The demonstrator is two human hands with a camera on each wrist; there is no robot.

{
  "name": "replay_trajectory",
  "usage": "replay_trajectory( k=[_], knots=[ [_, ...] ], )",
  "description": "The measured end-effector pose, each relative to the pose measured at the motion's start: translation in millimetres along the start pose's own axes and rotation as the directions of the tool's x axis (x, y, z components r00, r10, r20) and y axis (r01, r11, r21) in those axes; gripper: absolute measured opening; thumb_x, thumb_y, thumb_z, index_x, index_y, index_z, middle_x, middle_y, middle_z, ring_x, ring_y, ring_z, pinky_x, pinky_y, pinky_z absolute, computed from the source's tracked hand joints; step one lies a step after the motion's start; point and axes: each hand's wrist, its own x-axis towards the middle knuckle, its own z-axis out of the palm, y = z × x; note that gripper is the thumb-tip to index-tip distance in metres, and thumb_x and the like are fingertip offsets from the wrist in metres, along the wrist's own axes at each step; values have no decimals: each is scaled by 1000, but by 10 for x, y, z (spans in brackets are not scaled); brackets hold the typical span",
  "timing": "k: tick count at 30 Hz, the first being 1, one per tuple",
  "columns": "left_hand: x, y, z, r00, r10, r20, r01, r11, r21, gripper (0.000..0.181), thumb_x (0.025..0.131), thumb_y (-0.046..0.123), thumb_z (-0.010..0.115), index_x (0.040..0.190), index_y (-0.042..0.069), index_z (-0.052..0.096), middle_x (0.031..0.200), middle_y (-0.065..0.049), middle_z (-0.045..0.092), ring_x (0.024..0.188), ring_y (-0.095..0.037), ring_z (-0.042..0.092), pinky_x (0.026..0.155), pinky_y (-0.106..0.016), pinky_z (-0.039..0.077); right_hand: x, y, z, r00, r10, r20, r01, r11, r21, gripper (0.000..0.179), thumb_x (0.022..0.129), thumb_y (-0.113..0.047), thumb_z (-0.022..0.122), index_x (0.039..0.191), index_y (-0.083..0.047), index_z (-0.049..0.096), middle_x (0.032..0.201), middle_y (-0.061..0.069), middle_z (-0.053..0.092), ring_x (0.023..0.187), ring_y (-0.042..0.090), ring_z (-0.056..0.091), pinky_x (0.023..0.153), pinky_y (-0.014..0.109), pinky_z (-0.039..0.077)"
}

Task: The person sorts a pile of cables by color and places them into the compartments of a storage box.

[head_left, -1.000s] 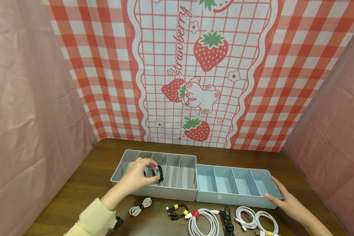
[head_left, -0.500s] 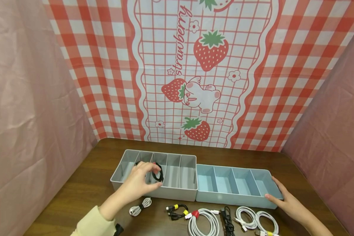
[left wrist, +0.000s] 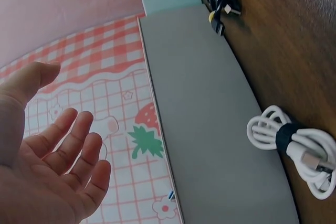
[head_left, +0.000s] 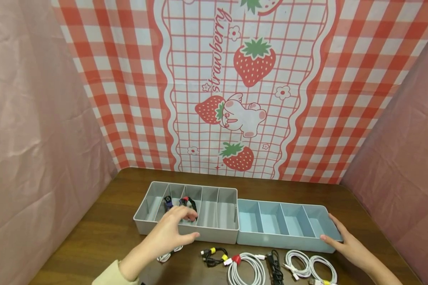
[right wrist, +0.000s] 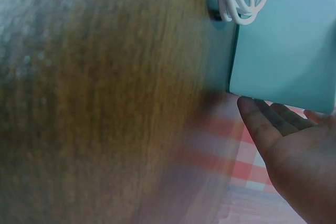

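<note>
Inside the grey box [head_left: 217, 235], red-marked black cable [head_left: 193, 203].

Wooden table [head_left: 89, 225] bears gray box [head_left: 217, 235], blue box [head_left: 285, 242]; coiled cables [head_left: 276, 271].

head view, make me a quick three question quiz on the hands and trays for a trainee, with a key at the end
1. True or false: the left hand is gripping a cable.
2. Which thing is the right hand touching?
a) a white cable
b) the blue tray
c) a black cable
3. How many compartments does the gray tray have?

Key
1. False: its fingers are apart from the thumb and hold nothing.
2. b: the hand is at the tray's right-hand end.
3. Five, split by four dividers.
</note>
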Motion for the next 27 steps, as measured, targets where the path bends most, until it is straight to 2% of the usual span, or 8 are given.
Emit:
replay_trajectory(
  k=[10,13,21,27],
  knots=[
    [-74,1,127,998,57,3,-57,998,-6,39,70,26,81,104,21,62,94,10,60,88,-12,55,79,-28,46,1,14,2,1000,-8,-5,8,1000,-5,88,95,-30,56,150,-2,-7,146,42,4,127,64,14,90,73,23],
    [-98,-3,175,997,73,6,-73,997,-12,39,70,26,82,103,20,62,94,6,61,89,-11,55,80,-28,47,1,15,2,1000,-10,-4,10,1000,0,88,95,-29,56,150,-3,-7,146,42,4,127,64,14,90,73,23],
    [-156,8,288,995,59,76,-57,998,-19,37,73,28,79,104,18,62,97,9,60,91,-9,54,80,-28,47,4,26,-3,1000,-14,-7,14,1000,-13,87,95,-29,56,150,-2,-7,146,42,4,127,63,15,90,72,24],
    [-188,-17,363,994,69,86,-70,998,1,37,71,28,80,101,19,61,94,14,58,90,-10,55,81,-27,46,7,38,4,1000,-16,-5,16,1000,-17,87,95,-29,55,150,-3,-7,146,42,4,126,63,16,89,72,25]
  ],
)
